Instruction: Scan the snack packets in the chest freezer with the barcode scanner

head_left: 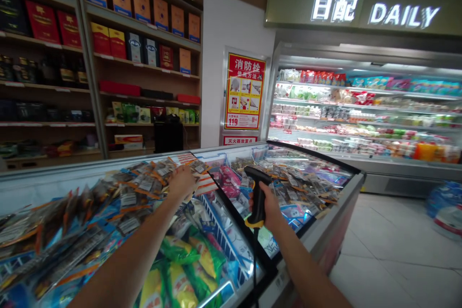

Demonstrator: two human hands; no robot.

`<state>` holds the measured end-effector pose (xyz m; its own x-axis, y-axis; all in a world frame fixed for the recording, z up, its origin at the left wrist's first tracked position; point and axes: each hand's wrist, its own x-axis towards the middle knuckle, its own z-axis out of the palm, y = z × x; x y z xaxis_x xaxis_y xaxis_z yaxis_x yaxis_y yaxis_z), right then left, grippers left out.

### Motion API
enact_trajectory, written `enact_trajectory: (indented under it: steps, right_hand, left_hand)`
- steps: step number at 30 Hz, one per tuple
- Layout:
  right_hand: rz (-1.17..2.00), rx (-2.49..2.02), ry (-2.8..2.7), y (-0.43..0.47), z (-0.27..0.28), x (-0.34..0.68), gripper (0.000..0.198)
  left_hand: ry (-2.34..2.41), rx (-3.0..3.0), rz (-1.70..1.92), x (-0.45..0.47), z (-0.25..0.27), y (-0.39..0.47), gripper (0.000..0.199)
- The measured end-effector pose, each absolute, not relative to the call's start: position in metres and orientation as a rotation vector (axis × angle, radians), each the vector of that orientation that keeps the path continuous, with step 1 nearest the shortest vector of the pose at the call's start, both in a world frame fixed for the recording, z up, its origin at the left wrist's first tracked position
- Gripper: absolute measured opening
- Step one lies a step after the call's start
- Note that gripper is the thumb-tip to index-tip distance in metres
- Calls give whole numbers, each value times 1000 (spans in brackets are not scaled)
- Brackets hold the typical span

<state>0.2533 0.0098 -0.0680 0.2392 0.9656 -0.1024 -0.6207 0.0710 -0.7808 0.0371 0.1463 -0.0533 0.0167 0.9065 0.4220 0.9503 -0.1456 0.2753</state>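
i am looking into a food shop. a big chest freezer [346,187] in front of me is full of packed food in bags. behind it a long cold shelf [364,115] holds rows of packs under a lit sign [375,0] that says daily. on the left, wooden shelves [140,65] carry boxes with small price tags. a scanner [257,197] is here too.

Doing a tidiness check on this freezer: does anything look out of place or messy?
Yes. The flat orange-and-blue packets lie in a loose, overlapping heap on the chest freezer, under the left hand. The right hand holds a black handheld scanner.
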Motion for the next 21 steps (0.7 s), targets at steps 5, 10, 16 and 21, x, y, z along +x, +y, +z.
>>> enact_trajectory:
  steps: [5,10,16,21]
  right_hand:
    - [1376,-825,-570,17,-61,226,29]
    - [1405,-844,-600,16,-63,216,29]
    - [1395,-799,-579,9,-64,225,30]
    - [1387,-736,-547,7,-66,232,27]
  left_hand:
    - [-2137,-2217,-682,9,-58,144,34]
    - [-2188,-2274,-581,5,-62,141,44]
    - [-2229,-2324,-918,11,-63,149,29]
    - [-2393,-2656,-1715,18,-58,146,18]
